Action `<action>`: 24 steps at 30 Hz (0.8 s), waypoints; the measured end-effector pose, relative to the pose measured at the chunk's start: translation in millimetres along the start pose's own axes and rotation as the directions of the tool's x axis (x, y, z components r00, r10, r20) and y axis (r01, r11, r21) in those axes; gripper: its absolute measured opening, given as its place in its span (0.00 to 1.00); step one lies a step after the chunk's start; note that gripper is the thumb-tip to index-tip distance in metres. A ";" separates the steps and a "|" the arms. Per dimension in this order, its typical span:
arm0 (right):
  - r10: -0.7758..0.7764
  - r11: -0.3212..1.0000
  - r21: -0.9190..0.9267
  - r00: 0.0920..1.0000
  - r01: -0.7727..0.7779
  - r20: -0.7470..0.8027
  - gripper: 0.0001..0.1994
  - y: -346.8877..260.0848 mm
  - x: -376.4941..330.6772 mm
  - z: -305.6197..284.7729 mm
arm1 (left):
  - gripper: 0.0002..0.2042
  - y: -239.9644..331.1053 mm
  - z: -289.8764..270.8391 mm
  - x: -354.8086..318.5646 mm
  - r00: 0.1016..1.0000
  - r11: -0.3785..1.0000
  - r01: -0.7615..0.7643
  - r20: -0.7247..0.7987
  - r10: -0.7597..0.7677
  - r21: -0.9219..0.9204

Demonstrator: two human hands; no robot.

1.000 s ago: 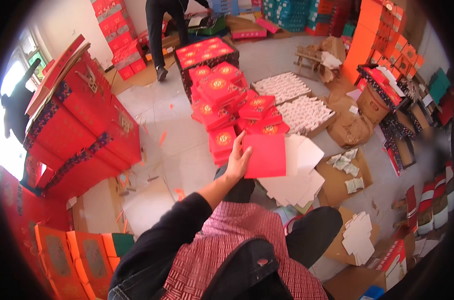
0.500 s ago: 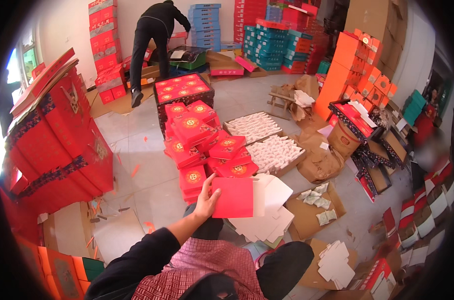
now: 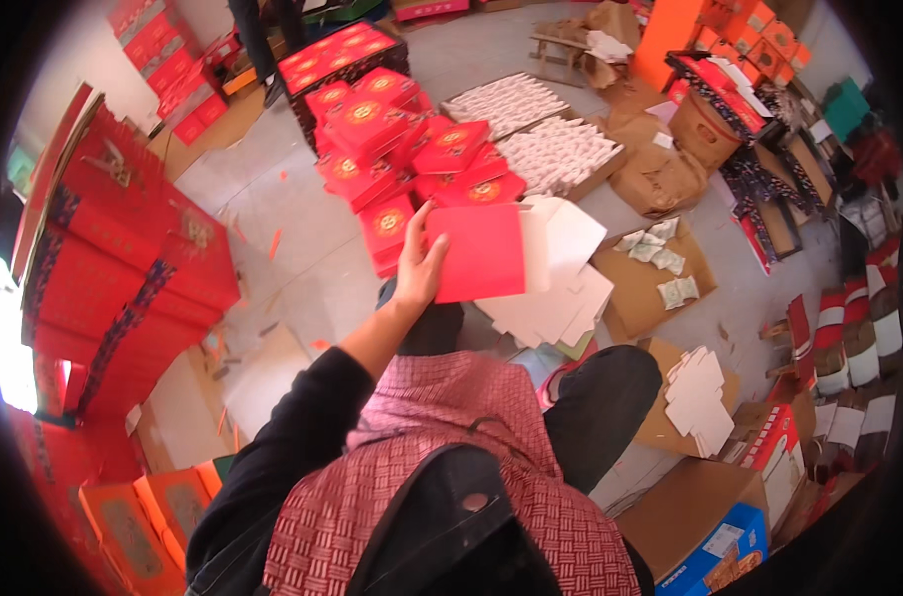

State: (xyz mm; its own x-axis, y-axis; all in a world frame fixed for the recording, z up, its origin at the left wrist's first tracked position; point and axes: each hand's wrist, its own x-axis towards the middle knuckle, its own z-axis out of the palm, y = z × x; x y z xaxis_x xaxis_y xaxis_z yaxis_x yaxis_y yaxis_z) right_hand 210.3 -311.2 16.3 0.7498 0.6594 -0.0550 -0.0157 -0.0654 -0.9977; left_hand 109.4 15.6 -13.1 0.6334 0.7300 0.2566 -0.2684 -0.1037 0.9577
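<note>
My left hand (image 3: 419, 266) grips a flat-sided red box (image 3: 479, 254) by its left edge, thumb on the face toward me. At its right end a pale flap (image 3: 536, 248) stands out. Just beyond and beside it lie white die-cut card blanks (image 3: 561, 303), partly covered by the box. A heap of finished-looking red boxes (image 3: 372, 127) with round gold emblems rises in front of my hand. My right hand does not show in the picture.
Trays of small white wrapped packets (image 3: 556, 154) stand beyond the blanks. At right are an open cardboard box (image 3: 660, 293) with several sachets and more white blanks (image 3: 698, 402). Large red cartons (image 3: 124, 238) stack up at left. Another person's legs (image 3: 258, 45) stand at the back.
The whole view has tipped downward, so things sit higher in the picture and more of my apron shows. My left hand keeps its hold on the red box.
</note>
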 end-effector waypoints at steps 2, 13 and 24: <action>-0.002 1.000 0.001 1.000 0.002 -0.008 0.14 3.6 0.2 -4.3 | 0.26 -6.8 -7.5 2.9 1.000 0.973 -0.005 -0.028 0.012 0.230; -0.151 0.988 0.021 0.985 0.154 -0.081 0.13 -8.4 18.9 -31.8 | 0.25 21.1 3.2 -7.3 0.999 0.964 0.050 0.005 -0.053 0.260; -0.993 -0.075 0.157 -0.060 0.985 -0.100 0.12 -218.7 -28.3 -101.5 | 0.26 -3.4 12.7 10.3 0.998 0.978 0.045 -0.048 -0.036 0.202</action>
State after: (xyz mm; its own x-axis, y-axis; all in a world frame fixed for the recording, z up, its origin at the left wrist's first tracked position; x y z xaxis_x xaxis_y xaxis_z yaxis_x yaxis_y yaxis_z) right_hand 259.7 -391.6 240.0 0.0364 -0.0493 0.9981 0.6353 0.7722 0.0150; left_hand 126.1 14.9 -12.0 0.6068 0.7652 0.2150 -0.0876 -0.2045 0.9749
